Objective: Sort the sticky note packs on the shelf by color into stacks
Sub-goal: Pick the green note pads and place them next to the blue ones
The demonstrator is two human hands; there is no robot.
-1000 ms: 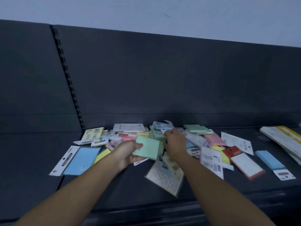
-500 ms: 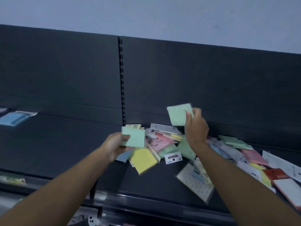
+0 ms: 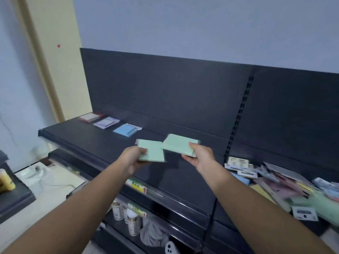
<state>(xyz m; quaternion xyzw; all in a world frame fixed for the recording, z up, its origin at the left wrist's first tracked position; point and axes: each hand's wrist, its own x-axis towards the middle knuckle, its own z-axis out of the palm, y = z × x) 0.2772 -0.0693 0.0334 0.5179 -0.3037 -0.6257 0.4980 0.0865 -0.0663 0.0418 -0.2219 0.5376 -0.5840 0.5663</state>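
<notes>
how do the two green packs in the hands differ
The left green pack is held by the left hand at its left edge; the right green pack by the right hand at its right corner. The right green pack sits higher, overlapping the left green pack's corner. Both are pale green.

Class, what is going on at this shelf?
A person grips one pale green sticky note pack in the left hand and another pale green pack in the right hand, above the dark shelf. A blue pack, a white pack and a red-edged pack lie at its left end; a mixed heap of packs lies right.
</notes>
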